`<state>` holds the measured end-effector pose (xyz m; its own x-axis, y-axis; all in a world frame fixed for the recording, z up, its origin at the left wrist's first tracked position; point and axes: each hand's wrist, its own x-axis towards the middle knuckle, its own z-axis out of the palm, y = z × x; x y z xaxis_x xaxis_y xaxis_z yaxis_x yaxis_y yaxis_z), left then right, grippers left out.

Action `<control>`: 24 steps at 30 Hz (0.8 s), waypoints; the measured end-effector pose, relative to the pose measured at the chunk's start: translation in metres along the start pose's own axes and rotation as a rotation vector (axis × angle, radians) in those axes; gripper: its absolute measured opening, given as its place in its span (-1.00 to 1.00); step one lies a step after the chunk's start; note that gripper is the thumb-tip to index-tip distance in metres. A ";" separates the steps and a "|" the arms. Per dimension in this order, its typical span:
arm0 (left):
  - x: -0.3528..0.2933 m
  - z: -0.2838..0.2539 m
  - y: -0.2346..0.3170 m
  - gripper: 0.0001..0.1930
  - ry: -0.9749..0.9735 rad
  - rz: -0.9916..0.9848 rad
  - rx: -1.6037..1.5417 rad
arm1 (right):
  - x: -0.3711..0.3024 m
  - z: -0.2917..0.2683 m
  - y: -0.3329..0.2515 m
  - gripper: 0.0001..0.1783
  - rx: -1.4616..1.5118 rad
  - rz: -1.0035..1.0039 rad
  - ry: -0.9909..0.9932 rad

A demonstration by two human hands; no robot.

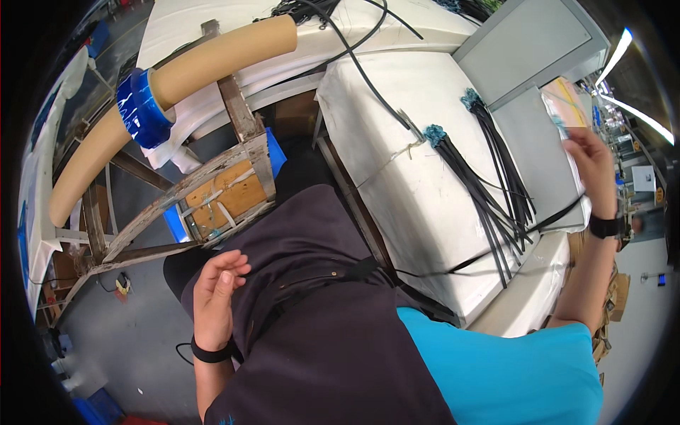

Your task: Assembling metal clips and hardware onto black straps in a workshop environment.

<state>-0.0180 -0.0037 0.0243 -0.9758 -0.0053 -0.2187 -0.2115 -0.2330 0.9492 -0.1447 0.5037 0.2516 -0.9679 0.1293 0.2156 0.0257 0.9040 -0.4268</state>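
Left grip (216,290) half-open, empty — pale teal strands (557,122) at right grip's (590,156) fingertips, hold unclear.

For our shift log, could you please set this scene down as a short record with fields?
Left hand: nothing visible in it, beside the dark apron
Right hand: raised near the grey panel; grip unclear
Work surface: white-covered, bearing black cable bundles with teal ends
Tube: tan, curved, with a blue tape roll around it

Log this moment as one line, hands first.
left hand: loosely curled, empty | right hand: raised, hold unclear | black cables: two bundles on white surface
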 end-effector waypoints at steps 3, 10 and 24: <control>0.001 -0.009 -0.008 -0.67 0.081 -0.050 -0.023 | 0.008 -0.027 0.012 -0.78 -0.450 -0.089 0.213; 0.006 0.007 -0.006 -0.70 0.042 -0.042 -0.046 | 0.047 0.085 0.090 -0.69 -0.140 -0.147 -0.108; 0.004 0.008 -0.024 -0.74 0.145 -0.189 -0.124 | 0.067 0.298 0.155 -0.69 0.302 0.116 -0.039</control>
<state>-0.0174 0.0100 0.0024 -0.8993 -0.0878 -0.4285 -0.3724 -0.3602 0.8553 -0.2802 0.5310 -0.0621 -0.9718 0.2037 0.1190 0.0668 0.7214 -0.6893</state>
